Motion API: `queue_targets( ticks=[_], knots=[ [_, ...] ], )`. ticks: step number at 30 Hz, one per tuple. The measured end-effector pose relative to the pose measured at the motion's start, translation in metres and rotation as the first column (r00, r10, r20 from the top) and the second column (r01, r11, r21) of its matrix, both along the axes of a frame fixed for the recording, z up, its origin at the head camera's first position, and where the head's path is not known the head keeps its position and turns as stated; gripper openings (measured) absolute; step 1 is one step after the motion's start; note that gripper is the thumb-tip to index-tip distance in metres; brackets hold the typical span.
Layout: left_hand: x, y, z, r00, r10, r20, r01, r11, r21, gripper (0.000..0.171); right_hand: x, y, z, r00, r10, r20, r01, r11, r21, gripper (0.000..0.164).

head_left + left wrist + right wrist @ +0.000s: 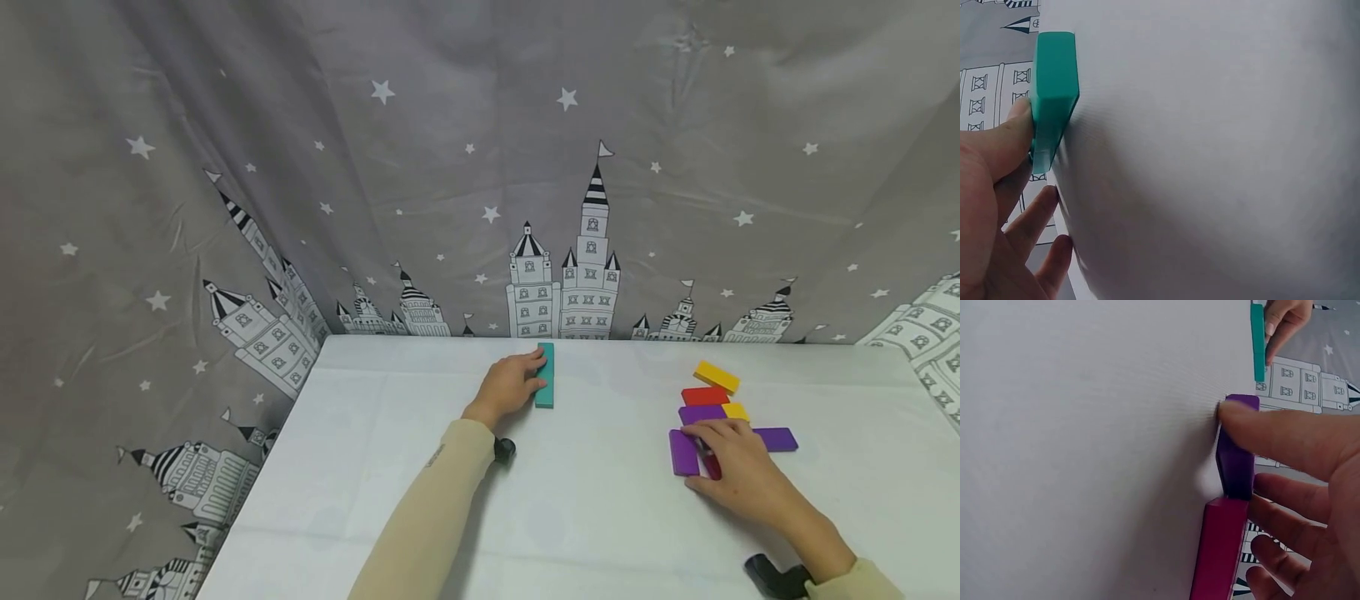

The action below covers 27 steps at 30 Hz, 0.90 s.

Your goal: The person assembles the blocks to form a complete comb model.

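Note:
In the head view, a long teal block (545, 377) lies on the white table with its length pointing away from me. My left hand (506, 387) rests against its left side, thumb and fingertips touching it. The left wrist view shows that teal block (1055, 69) end-on, with the thumb beside it. Farther right, my right hand (738, 467) pinches a purple block (683, 452) between thumb and fingers. From the right wrist, the thumb lies across this purple block (1236, 462), and a magenta block (1217, 550) sits beside it, partly under the hand in the head view.
Behind the right hand lie a red block (705, 396), a yellow block (717, 377), another purple block (702, 414) and a smaller-looking yellow block (736, 411). A further purple block (776, 439) sticks out right of the hand. A grey castle-print curtain (480, 183) hangs behind the table (600, 517).

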State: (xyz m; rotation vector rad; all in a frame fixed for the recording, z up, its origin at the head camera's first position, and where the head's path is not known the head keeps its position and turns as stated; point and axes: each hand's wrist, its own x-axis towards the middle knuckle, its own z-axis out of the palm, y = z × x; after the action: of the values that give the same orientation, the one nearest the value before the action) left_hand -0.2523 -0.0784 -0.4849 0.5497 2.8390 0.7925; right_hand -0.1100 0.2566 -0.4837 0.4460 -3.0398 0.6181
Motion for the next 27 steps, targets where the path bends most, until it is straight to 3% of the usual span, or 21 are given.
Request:
queue_targets(
  ticks=[6,13,27],
  knots=[
    [0.0,0.0,-0.001,1.0,0.001,0.003,-0.001,1.0,0.002,0.05,-0.001,0.002,0.001,1.0,0.006,0.027,-0.006,1.0,-0.02,0.067],
    [-0.001,0.0,-0.001,1.0,-0.005,-0.009,0.005,1.0,0.019,0.049,0.0,-0.001,0.004,0.997,-0.036,0.07,0.041,0.996,-0.083,0.068],
    [0.0,-0.001,-0.001,1.0,0.007,-0.009,-0.007,0.999,0.036,0.049,-0.004,-0.016,0.012,1.0,-0.012,0.01,0.013,0.98,-0.199,0.065]
  ],
)
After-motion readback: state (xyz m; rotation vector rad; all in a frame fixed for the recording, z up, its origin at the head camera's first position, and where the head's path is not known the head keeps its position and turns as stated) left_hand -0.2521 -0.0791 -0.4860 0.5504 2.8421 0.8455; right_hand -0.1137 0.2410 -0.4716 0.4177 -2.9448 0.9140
